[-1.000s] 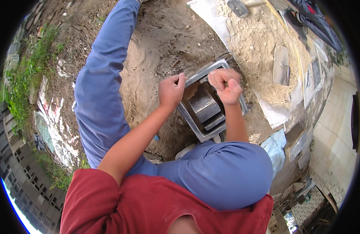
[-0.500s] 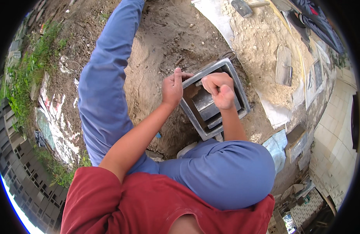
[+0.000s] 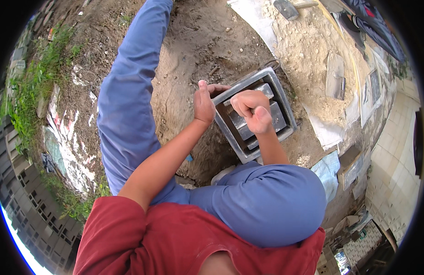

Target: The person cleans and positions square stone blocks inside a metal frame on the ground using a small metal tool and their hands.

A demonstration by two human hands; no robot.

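A grey rectangular metal box, like a mould, stands tilted on the soil between my legs. Inside it sits a smooth grey block, with a dark gap around it and a narrower grey bar toward the far end. My left hand holds the box's left side, thumb raised and fingers reaching along the outer wall near the far left corner. Above the inner block, my right hand is closed in a fist around something with a small dark end; the rest is hidden by the fingers.
Pale powdery material lies on a white sheet at the right, with a hammer-like tool and a flat trowel-like tool. A light blue sheet lies beside my right knee. Weeds grow at the left.
My right hand has moved slightly left and nearer to me over the box. The grey bar at the far end now shows, and the brown patch inside is no longer visible. The left hand stays put.
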